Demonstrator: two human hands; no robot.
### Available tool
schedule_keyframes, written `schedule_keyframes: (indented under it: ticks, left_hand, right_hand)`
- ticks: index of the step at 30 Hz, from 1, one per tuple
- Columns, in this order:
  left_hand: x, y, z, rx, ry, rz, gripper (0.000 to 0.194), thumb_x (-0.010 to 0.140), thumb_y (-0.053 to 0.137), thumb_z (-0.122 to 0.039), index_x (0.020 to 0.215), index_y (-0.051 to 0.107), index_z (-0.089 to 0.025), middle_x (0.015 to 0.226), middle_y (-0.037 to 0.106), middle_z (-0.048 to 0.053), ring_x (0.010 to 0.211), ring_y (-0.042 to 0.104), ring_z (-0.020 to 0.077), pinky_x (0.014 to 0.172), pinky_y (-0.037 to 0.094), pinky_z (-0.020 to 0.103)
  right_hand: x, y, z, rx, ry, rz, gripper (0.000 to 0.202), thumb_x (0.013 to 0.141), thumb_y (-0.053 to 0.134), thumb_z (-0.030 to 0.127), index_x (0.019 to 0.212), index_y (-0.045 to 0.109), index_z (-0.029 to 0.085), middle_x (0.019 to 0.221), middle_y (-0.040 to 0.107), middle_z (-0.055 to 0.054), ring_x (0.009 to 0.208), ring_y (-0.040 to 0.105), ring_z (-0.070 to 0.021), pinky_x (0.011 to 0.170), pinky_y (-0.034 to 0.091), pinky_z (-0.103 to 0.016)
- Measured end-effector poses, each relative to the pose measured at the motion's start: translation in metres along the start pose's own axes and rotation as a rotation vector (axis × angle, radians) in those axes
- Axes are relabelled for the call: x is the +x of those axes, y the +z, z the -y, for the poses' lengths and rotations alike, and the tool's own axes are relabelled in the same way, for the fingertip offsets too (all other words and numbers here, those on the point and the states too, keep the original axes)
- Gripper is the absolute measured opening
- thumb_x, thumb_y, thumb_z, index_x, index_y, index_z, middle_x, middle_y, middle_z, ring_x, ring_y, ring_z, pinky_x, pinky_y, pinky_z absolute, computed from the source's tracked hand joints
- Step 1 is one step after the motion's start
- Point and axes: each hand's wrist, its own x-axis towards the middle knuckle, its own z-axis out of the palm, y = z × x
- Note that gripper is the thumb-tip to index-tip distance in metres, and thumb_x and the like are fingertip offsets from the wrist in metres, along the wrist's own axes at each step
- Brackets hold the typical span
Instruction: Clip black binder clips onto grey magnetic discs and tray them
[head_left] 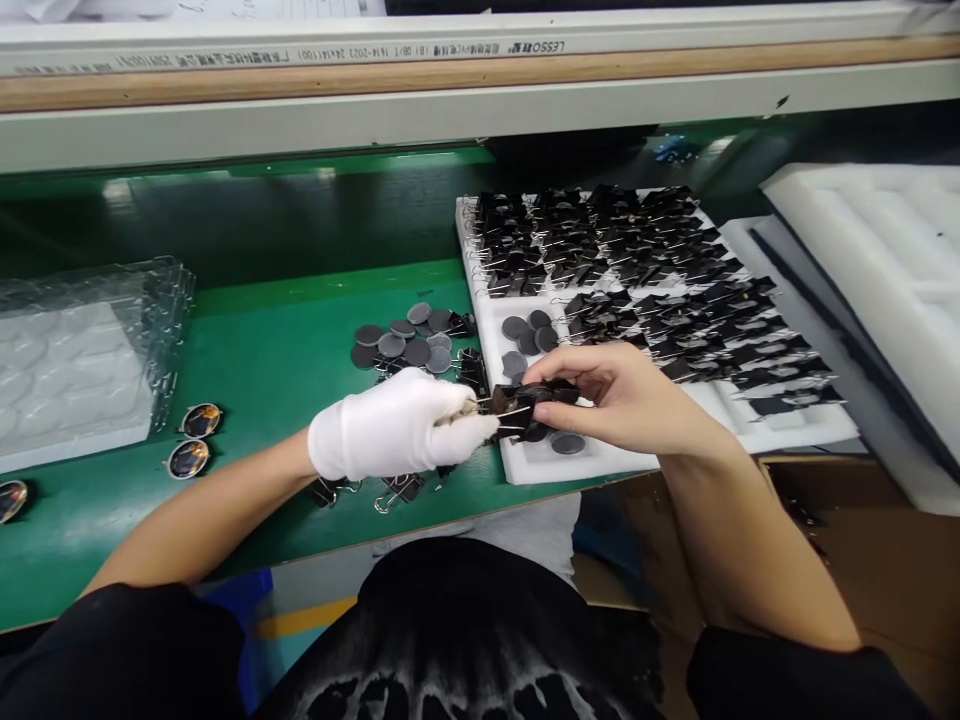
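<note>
My left hand [394, 425], in a white glove, pinches the wire handles of a black binder clip [512, 410]. My bare right hand [622, 400] has thumb and fingers closed on a dark round piece [537, 412] at the clip's mouth. Fingers and clip hide part of it, and whether the clip's jaws are around it I cannot tell. Both hands meet over the left edge of a white foam tray [525, 466]. Loose grey discs [417, 352] lie beyond my left hand. More binder clips [401, 488] lie on the near side of that hand.
Rows of black binder clips [607, 240] fill much of the tray; several discs [527, 330] sit at its left. Clear plastic trays [90, 350] and small round framed pieces [187, 459] lie left on the green table [262, 320]. White foam [885, 250] leans right. A ledge [450, 90] crosses behind.
</note>
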Motion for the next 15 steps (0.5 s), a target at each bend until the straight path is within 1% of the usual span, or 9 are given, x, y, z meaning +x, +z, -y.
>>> schedule_keyframes:
  ticks: [2, 4, 5, 7, 9, 11, 12, 13, 15]
  left_hand:
    - [0.000, -0.001, 0.000, 0.025, -0.015, -0.005, 0.043, 0.095, 0.045, -0.042, 0.060, 0.036, -0.020, 0.051, 0.031, -0.006, 0.048, 0.027, 0.0077, 0.052, 0.024, 0.027]
    - [0.000, -0.004, -0.001, 0.044, -0.035, 0.016, 0.041, 0.094, 0.047, -0.042, 0.061, 0.039, -0.020, 0.051, 0.034, -0.006, 0.048, 0.029, 0.0082, 0.052, 0.025, 0.027]
    - [0.000, -0.005, -0.001, 0.042, -0.048, 0.037, 0.039, 0.094, 0.049, -0.043, 0.063, 0.043, -0.020, 0.052, 0.039, -0.006, 0.049, 0.034, 0.0086, 0.053, 0.028, 0.027]
    - [-0.001, -0.008, -0.004, -0.032, -0.081, 0.095, 0.036, 0.097, 0.047, -0.046, 0.074, 0.055, -0.019, 0.062, 0.055, -0.003, 0.055, 0.048, 0.0104, 0.058, 0.036, 0.026]
    - [0.000, -0.008, -0.010, -0.221, -0.162, 0.151, 0.047, 0.103, 0.032, -0.050, 0.090, 0.064, -0.018, 0.075, 0.069, 0.001, 0.062, 0.059, 0.0124, 0.063, 0.044, 0.026]
    - [0.004, -0.007, -0.017, -0.413, -0.278, 0.246, 0.065, 0.105, 0.016, -0.054, 0.091, 0.067, -0.017, 0.078, 0.073, 0.005, 0.062, 0.064, 0.0137, 0.062, 0.048, 0.026]
    - [0.008, -0.005, -0.021, -0.469, -0.328, 0.307, 0.067, 0.105, 0.017, -0.058, 0.087, 0.067, -0.017, 0.076, 0.073, 0.005, 0.061, 0.065, 0.0142, 0.060, 0.049, 0.026]
    - [0.012, -0.003, -0.025, -0.492, -0.365, 0.372, 0.065, 0.103, 0.024, -0.062, 0.083, 0.066, -0.017, 0.074, 0.073, 0.005, 0.060, 0.065, 0.0147, 0.058, 0.048, 0.026]
    - [0.024, 0.001, -0.034, -0.488, -0.384, 0.488, 0.053, 0.098, 0.045, -0.065, 0.082, 0.064, -0.019, 0.075, 0.074, 0.003, 0.064, 0.068, 0.0160, 0.058, 0.049, 0.025]
  right_hand:
    - [0.000, 0.002, 0.001, 0.005, -0.017, -0.006, 0.015, 0.079, 0.082, 0.034, 0.089, 0.078, 0.023, 0.088, 0.078, -0.004, 0.076, 0.072, -0.0194, 0.070, 0.058, -0.032]
    - [-0.003, 0.003, 0.000, -0.024, -0.052, -0.008, 0.013, 0.082, 0.080, 0.031, 0.091, 0.077, 0.023, 0.089, 0.078, -0.004, 0.078, 0.072, -0.0193, 0.073, 0.058, -0.031]
    - [-0.005, 0.003, -0.001, -0.054, -0.080, -0.017, 0.012, 0.084, 0.078, 0.030, 0.093, 0.076, 0.023, 0.090, 0.078, -0.004, 0.080, 0.072, -0.0191, 0.074, 0.058, -0.031]
    - [-0.012, 0.005, -0.003, -0.137, -0.181, -0.062, 0.010, 0.088, 0.074, 0.026, 0.097, 0.074, 0.022, 0.092, 0.077, -0.004, 0.081, 0.072, -0.0179, 0.074, 0.058, -0.030]
    - [-0.022, 0.008, -0.006, -0.273, -0.385, -0.123, 0.011, 0.091, 0.070, 0.020, 0.102, 0.071, 0.020, 0.094, 0.077, -0.005, 0.083, 0.072, -0.0172, 0.073, 0.057, -0.030]
    - [-0.034, 0.012, -0.010, -0.498, -0.662, -0.200, 0.011, 0.092, 0.067, 0.015, 0.102, 0.070, 0.017, 0.093, 0.077, -0.007, 0.085, 0.073, -0.0187, 0.069, 0.055, -0.031]
    - [-0.040, 0.014, -0.012, -0.629, -0.797, -0.245, 0.009, 0.091, 0.067, 0.014, 0.099, 0.071, 0.017, 0.092, 0.078, -0.007, 0.087, 0.073, -0.0200, 0.067, 0.054, -0.032]
    - [-0.046, 0.015, -0.015, -0.752, -0.910, -0.295, 0.006, 0.091, 0.068, 0.014, 0.095, 0.071, 0.017, 0.091, 0.078, -0.007, 0.089, 0.074, -0.0214, 0.065, 0.053, -0.033]
    - [-0.058, 0.015, -0.023, -0.919, -1.034, -0.395, 0.005, 0.089, 0.070, 0.018, 0.086, 0.072, 0.020, 0.090, 0.078, -0.006, 0.094, 0.074, -0.0227, 0.067, 0.053, -0.035]
